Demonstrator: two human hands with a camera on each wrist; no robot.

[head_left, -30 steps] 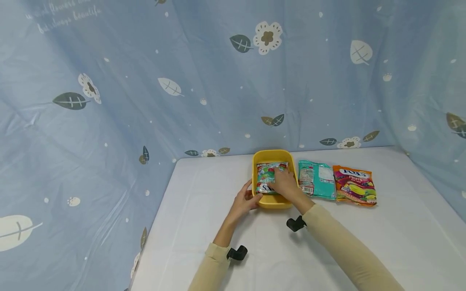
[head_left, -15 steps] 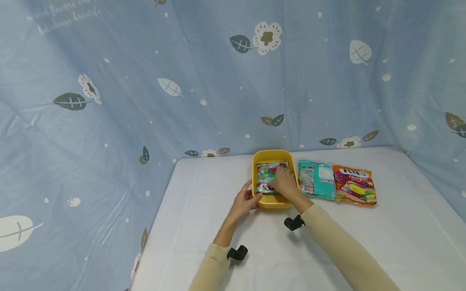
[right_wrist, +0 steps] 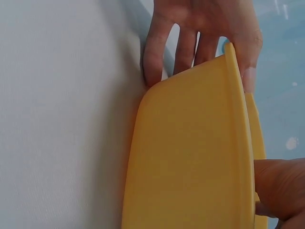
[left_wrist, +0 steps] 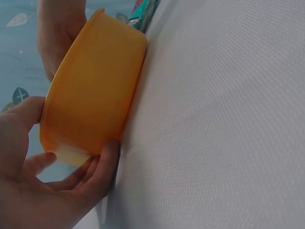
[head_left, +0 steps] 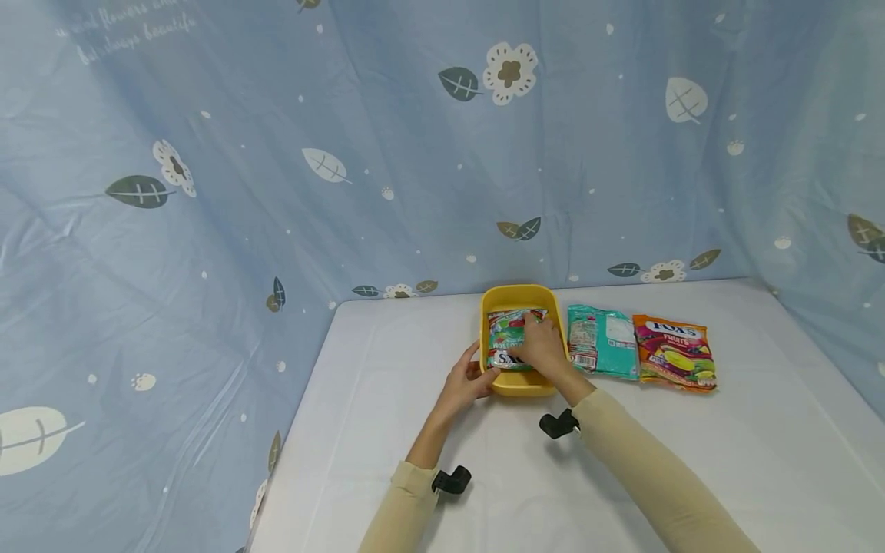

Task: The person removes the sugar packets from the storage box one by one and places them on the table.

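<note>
A yellow plastic container [head_left: 523,390] stands on the white table, with a green-and-red candy bag [head_left: 503,338] lying inside, its lettering upside down. At the container's left front corner my left hand [head_left: 462,384] grips the wall, thumb at the rim and fingers around the outside, as the left wrist view shows. My right hand [head_left: 541,347] reaches in over the right rim and holds the right part of the candy bag between thumb and fingers. Its fingertips are partly hidden. In the right wrist view the container's wall [right_wrist: 190,143] covers the bag.
Right of the container lies a teal candy bag [head_left: 611,344], back side up. Beside it is an orange-and-purple Fox's fruit candy bag [head_left: 674,355]. A blue patterned curtain [head_left: 415,153] hangs behind and left of the white table [head_left: 387,361].
The right hand and wrist shift very slightly left, and the candy bag's surface creases a little differently under the fingers. The left hand and container stay in place.
</note>
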